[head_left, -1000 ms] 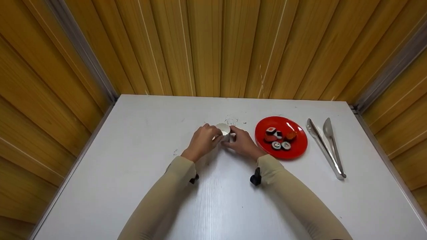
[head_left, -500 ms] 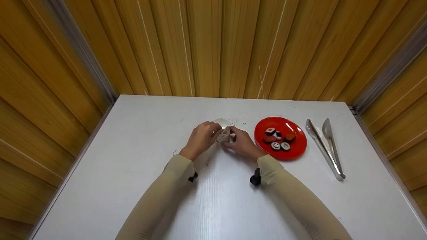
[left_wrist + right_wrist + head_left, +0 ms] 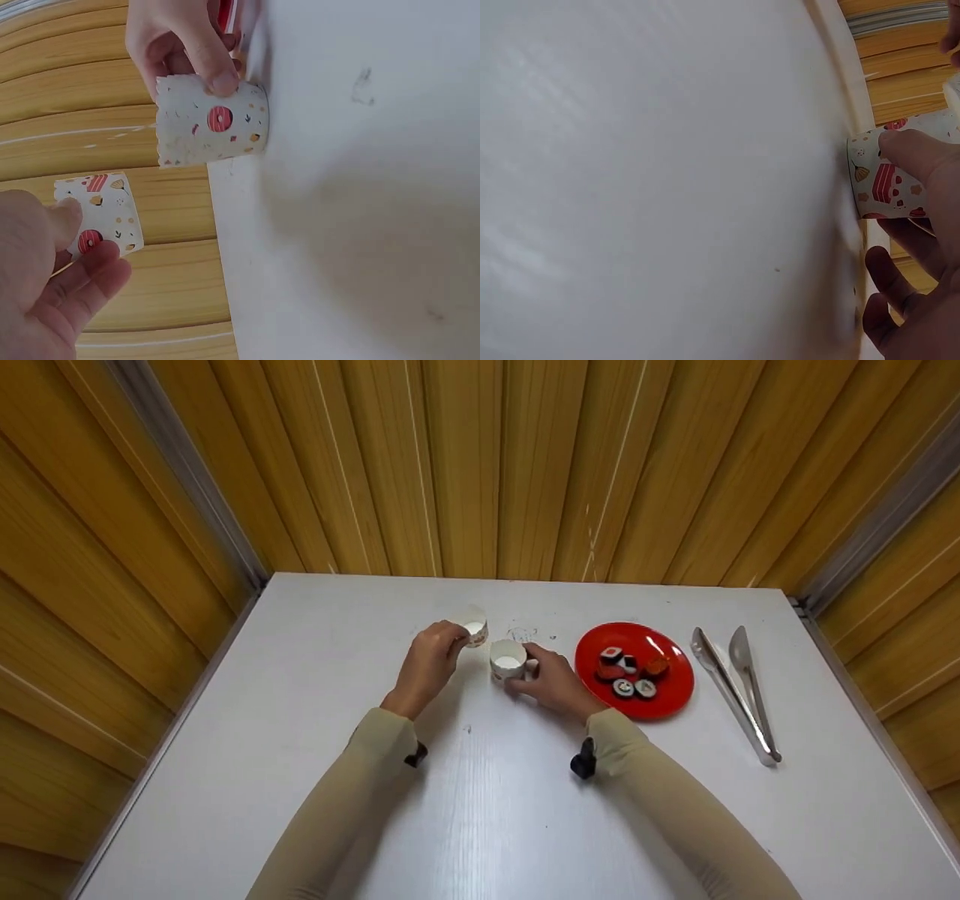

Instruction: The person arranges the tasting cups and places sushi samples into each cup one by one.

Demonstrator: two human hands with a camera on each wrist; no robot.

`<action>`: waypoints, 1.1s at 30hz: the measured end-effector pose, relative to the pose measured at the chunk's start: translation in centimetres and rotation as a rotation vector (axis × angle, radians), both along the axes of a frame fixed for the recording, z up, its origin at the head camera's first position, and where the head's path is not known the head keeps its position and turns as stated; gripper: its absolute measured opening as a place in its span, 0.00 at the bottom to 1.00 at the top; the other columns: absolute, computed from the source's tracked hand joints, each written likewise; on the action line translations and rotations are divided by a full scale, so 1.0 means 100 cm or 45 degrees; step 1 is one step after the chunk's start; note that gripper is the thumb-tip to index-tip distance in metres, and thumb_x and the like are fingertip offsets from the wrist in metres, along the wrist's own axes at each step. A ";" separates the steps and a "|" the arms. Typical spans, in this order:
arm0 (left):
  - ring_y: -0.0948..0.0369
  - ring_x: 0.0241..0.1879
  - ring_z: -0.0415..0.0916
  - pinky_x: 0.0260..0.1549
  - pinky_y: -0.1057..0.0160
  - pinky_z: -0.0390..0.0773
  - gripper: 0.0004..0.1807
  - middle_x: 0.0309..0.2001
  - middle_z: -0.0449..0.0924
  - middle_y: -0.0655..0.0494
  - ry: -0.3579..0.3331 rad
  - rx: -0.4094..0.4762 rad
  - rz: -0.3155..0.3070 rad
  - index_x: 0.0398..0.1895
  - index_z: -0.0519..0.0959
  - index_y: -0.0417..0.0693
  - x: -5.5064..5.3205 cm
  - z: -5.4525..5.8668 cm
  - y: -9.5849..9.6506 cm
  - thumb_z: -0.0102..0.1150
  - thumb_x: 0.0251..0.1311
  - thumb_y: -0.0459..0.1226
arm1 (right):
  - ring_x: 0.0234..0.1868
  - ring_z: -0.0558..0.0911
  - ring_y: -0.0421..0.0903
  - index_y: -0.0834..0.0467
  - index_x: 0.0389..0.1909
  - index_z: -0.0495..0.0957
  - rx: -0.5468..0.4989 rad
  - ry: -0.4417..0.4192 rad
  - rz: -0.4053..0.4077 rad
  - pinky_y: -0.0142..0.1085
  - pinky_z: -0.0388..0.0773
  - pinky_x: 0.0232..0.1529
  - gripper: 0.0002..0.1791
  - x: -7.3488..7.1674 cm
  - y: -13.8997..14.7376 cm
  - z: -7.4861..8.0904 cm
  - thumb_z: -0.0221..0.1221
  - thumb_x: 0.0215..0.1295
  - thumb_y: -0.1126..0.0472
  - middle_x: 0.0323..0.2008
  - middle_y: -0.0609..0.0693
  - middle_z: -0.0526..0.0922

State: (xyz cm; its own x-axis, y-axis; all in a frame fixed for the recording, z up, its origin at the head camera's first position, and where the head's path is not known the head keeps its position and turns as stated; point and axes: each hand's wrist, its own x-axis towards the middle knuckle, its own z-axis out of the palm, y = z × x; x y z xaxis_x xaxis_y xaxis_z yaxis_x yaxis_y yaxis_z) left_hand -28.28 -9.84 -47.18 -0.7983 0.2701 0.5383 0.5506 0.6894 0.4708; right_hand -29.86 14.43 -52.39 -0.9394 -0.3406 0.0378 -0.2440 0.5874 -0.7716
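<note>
Between its thumb and fingers my left hand [image 3: 429, 664] pinches a white paper baking cup [image 3: 112, 214], printed with donuts and cake slices. It is held up, apart from the other cup and a little farther back. A second paper baking cup [image 3: 508, 661] of the same print stands upright on the white table, its scalloped rim up. My right hand [image 3: 553, 682] grips that one from the right side, thumb on its wall in the right wrist view. Only white shows inside it from the head view.
Right of my right hand lies a red plate [image 3: 667, 697] with several sushi pieces [image 3: 622, 688]. Beyond it are metal tongs [image 3: 731, 690], jaws spread, hinge toward me. Yellow wood-look panels [image 3: 465, 472] wall the table's back and sides.
The left hand has drawn one baking cup out of the other, tipping the lower cup midway, then moved it left and back. The right hand keeps its cup, now upright again.
</note>
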 end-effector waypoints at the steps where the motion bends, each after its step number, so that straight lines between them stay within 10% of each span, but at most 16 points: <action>1: 0.56 0.40 0.83 0.43 0.59 0.84 0.03 0.39 0.86 0.49 -0.005 -0.012 0.012 0.40 0.85 0.39 0.000 -0.002 -0.003 0.65 0.66 0.28 | 0.50 0.78 0.51 0.57 0.68 0.72 0.012 0.002 -0.004 0.47 0.76 0.55 0.35 0.000 0.001 0.000 0.74 0.61 0.57 0.58 0.53 0.82; 33: 0.52 0.41 0.84 0.42 0.53 0.84 0.05 0.39 0.87 0.44 -0.265 -0.103 0.197 0.40 0.86 0.34 -0.004 -0.034 -0.046 0.62 0.67 0.25 | 0.48 0.78 0.53 0.59 0.68 0.72 0.018 0.004 -0.062 0.46 0.78 0.51 0.35 0.002 0.011 -0.001 0.74 0.61 0.57 0.57 0.54 0.82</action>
